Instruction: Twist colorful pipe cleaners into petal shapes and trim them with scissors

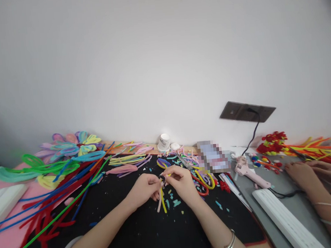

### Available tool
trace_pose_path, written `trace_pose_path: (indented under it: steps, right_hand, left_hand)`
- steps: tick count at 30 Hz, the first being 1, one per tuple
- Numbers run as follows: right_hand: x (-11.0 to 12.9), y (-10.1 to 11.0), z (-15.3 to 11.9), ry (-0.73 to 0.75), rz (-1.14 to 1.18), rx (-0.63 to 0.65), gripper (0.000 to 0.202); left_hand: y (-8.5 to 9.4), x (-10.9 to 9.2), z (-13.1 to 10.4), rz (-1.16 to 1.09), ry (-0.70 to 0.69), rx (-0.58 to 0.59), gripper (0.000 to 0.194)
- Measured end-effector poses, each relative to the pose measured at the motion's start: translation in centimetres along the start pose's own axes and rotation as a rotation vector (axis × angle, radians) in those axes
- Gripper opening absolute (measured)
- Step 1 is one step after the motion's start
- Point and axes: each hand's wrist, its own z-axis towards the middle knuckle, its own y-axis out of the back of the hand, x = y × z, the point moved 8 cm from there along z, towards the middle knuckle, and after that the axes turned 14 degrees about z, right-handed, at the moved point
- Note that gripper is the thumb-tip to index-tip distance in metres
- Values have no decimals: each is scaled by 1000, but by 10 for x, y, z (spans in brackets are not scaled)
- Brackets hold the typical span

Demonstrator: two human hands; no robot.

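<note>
Over the black mat, my left hand pinches a yellow pipe cleaner, whose loose end hangs down beside a thin pale pink pipe cleaner. Close by, the fingers of my right hand are closed on the upper end of the same yellow pipe cleaner. The fingertips of both hands nearly meet, and they hide the part between them. Short cut bits of pipe cleaner in blue-green and yellow lie scattered near my right hand.
Long coloured pipe cleaners and a bunch of looped ones cover the left side. A paper cup stands by the wall. To the right are a pink glue gun, a white power strip and another person's hands.
</note>
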Motion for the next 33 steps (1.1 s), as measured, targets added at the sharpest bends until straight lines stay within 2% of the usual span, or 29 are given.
trace_pose_path:
  steps: [2, 5, 9, 12, 15, 19, 25, 33]
  right_hand:
    - [7, -4, 1, 24, 53, 46, 8]
    - [9, -8, 2, -27, 178, 111, 14]
    - [-6, 0, 3, -186, 346, 45, 21]
    - [-22, 1, 0, -348, 341, 39, 24]
    - [-30, -6, -8, -508, 340, 82, 27]
    - [-30, -17, -14, -602, 397, 156, 23]
    - [-35, -20, -17, -654, 427, 140, 24]
    - [-33, -16, -11, -535, 289, 166, 19]
  left_hand:
    - [12, -6, 0, 77, -79, -103, 26]
    - [29, -20, -5, 265, -218, -257, 27]
    - [38, -39, -16, 594, -400, -390, 25]
    - [33, -48, -23, 727, -545, -403, 24]
    - [24, -50, -25, 799, -633, -375, 26]
    - [17, -53, -29, 868, -713, -373, 29]
    - [17, -54, -30, 878, -712, -394, 29]
    - [26, -46, -20, 658, -484, -384, 20]
